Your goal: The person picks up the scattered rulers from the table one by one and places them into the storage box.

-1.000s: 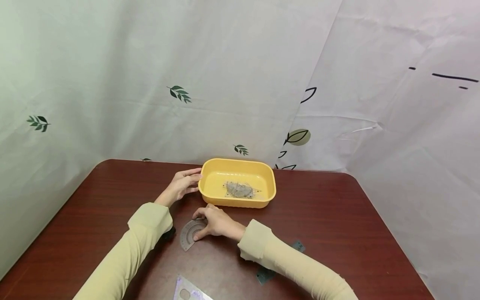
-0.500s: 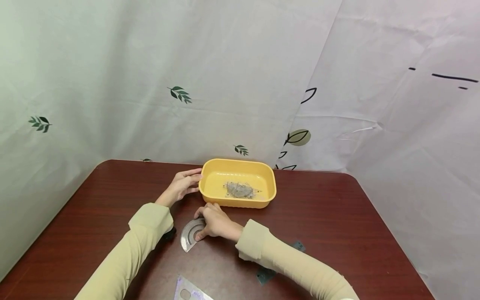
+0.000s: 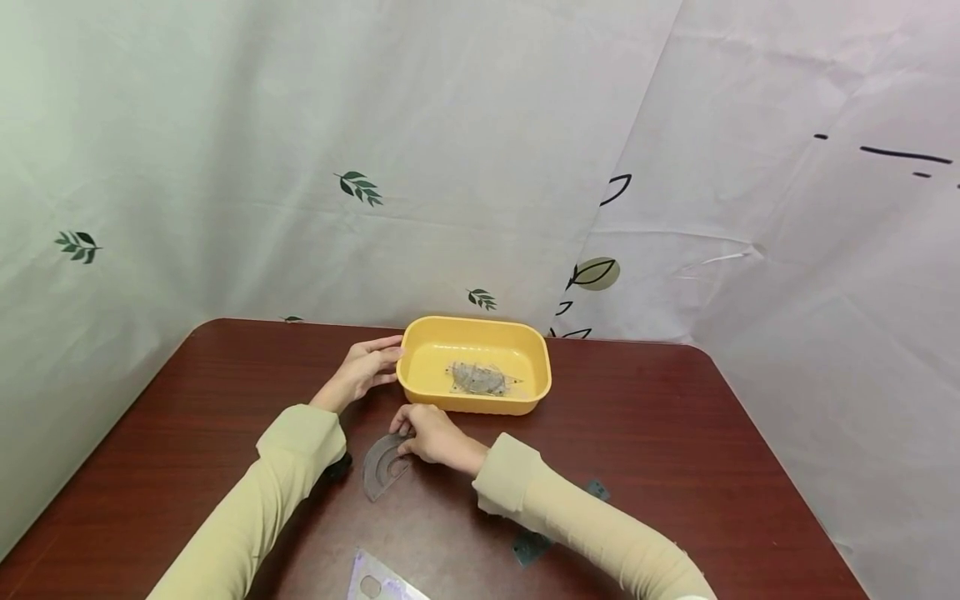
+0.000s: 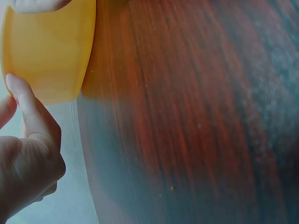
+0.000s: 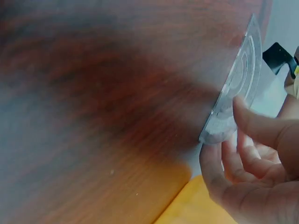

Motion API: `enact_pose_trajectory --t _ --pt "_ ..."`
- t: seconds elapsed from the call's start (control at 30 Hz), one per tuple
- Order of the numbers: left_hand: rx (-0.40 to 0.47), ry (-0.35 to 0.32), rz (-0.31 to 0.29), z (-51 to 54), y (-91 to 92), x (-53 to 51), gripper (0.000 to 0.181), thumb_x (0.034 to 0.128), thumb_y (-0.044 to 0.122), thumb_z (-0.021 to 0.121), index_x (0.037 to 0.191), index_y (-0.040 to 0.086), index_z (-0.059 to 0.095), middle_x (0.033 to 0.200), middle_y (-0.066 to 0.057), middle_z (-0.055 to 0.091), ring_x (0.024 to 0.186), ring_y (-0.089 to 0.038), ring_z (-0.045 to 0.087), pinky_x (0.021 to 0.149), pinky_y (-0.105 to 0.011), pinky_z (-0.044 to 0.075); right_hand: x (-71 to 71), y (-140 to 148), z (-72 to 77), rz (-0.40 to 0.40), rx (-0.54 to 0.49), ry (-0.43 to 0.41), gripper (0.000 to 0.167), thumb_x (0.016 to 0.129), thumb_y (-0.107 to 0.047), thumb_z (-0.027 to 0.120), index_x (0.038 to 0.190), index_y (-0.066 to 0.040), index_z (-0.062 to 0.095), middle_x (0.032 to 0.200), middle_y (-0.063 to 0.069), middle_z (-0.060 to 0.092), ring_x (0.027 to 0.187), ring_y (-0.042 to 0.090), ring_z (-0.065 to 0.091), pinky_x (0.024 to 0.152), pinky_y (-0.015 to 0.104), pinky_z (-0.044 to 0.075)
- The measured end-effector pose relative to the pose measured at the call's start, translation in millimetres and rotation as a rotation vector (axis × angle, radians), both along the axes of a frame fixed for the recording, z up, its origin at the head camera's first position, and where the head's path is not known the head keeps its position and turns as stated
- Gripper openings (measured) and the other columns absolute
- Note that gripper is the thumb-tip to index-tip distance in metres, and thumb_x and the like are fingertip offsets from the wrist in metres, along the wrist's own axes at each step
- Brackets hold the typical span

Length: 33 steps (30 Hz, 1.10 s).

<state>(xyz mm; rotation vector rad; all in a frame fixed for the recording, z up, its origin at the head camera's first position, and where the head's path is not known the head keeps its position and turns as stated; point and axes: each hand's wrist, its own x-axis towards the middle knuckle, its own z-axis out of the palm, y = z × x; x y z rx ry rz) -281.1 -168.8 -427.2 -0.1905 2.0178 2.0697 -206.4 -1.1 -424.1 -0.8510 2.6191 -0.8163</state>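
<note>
A yellow plastic basin [image 3: 474, 404] stands at the back of the table, with a pile of clear plastic pieces [image 3: 480, 380] on its floor. My left hand [image 3: 360, 371] holds the basin's left rim; in the left wrist view the fingers [image 4: 28, 105] meet at the basin's edge. Just in front of the basin, my right hand [image 3: 437, 440] pinches a clear protractor [image 3: 378, 468] by one end. The right wrist view has the thumb on the face of the protractor [image 5: 240, 79] and the fingers behind it, the plate tilted up.
A clear set square [image 3: 378, 581] with purple edges lies at the front of the table. Dark, translucent pieces [image 3: 531, 547] lie beside the right forearm. A patterned cloth [image 3: 450, 167] hangs behind the dark red wooden table [image 3: 637, 433].
My right hand has lifted and tilted the protractor slightly, moving a little toward the basin. The left hand and the basin have stayed in place.
</note>
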Motion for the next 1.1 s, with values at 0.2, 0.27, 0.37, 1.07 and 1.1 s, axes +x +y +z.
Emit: enact_pose_trajectory --t 0.2,0.27,0.37,1.07,1.1 --pt "0.012 0.007 -0.001 0.4 -0.6 -0.9 0.053 0.0958 0.015 0.06 0.145 0.006 0.042 0.13 -0.012 0.062 0.085 -0.005 0.067 0.069 -0.02 0.057 -6.2 2.8 3.1 -0.001 -0.093 -0.133 0.011 0.088 0.006 0.063 0.09 -0.003 0.07 0.074 0.003 0.065 0.064 0.003 0.055 0.059 0.012 0.046" --pt "0.014 0.01 -0.004 0.2 -0.5 -1.6 0.054 0.0958 0.015 0.059 0.146 0.006 0.041 0.126 -0.01 0.064 0.084 -0.005 0.067 0.069 -0.02 0.057 -8.4 4.5 6.2 -0.001 -0.122 -0.224 0.014 0.089 0.008 0.058 0.091 0.0 0.07 0.071 0.003 0.063 0.063 0.006 0.055 0.057 0.015 0.049" --pt "0.012 0.016 -0.003 0.1 -0.2 -1.9 0.053 0.0957 0.014 0.059 0.145 0.005 0.042 0.123 -0.008 0.066 0.083 -0.005 0.067 0.068 -0.02 0.057 -11.7 7.4 12.6 -0.013 -0.158 -0.339 0.022 0.09 0.014 0.051 0.093 0.003 0.07 0.07 0.003 0.059 0.064 0.01 0.056 0.057 0.02 0.053" --pt "0.006 0.02 0.006 -2.3 -0.6 -0.2 0.053 0.0951 0.015 0.06 0.144 0.004 0.043 0.118 -0.005 0.067 0.082 -0.005 0.067 0.068 -0.02 0.057 -35.5 50.3 64.6 0.004 -0.199 -0.257 0.031 0.083 0.011 0.05 0.101 -0.002 0.072 0.079 0.008 0.067 0.065 0.01 0.057 0.059 0.019 0.049" --pt "0.011 0.019 0.005 -2.3 -0.7 -0.3 0.054 0.0951 0.014 0.06 0.145 0.004 0.043 0.114 -0.003 0.068 0.081 -0.005 0.067 0.068 -0.02 0.058 -37.5 53.5 66.7 -0.007 -0.207 -0.248 0.03 0.084 0.011 0.051 0.102 -0.001 0.071 0.08 0.01 0.067 0.066 0.01 0.057 0.06 0.019 0.049"
